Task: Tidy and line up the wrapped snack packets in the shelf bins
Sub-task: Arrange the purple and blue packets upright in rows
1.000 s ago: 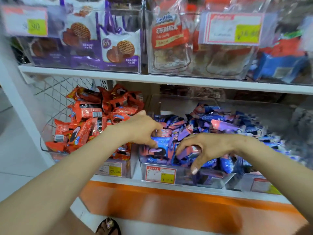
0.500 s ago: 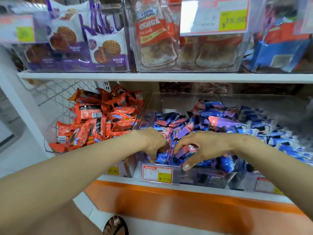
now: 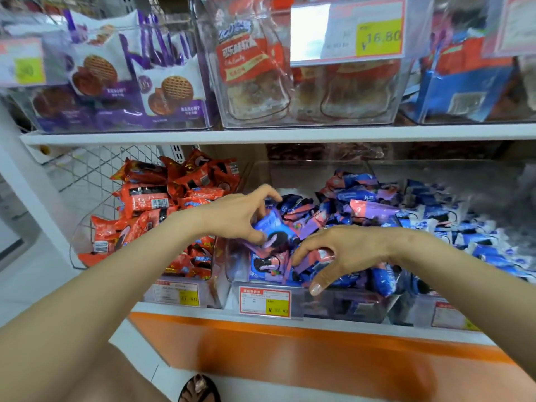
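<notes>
A clear middle bin (image 3: 352, 304) on the lower shelf holds a loose heap of blue and pink cookie packets (image 3: 362, 204). At the bin's front left, my left hand (image 3: 240, 217) pinches one blue packet (image 3: 272, 235) with a cookie picture, thumb on its face and fingers arched above it. My right hand (image 3: 345, 250) lies over the front of the heap, its fingers curled round pink and blue packets (image 3: 314, 256) and its thumb hanging over the bin's front wall.
A bin of red-orange packets (image 3: 156, 198) stands to the left and a bin of blue-white packets (image 3: 481, 242) to the right. Price tags (image 3: 265, 303) hang on the bin fronts. The upper shelf (image 3: 261, 134) carries clear bins of bagged biscuits.
My left hand has come up out of the front of the middle bin with a blue packet in its fingers. My right hand stays on the heap, almost unmoved.
</notes>
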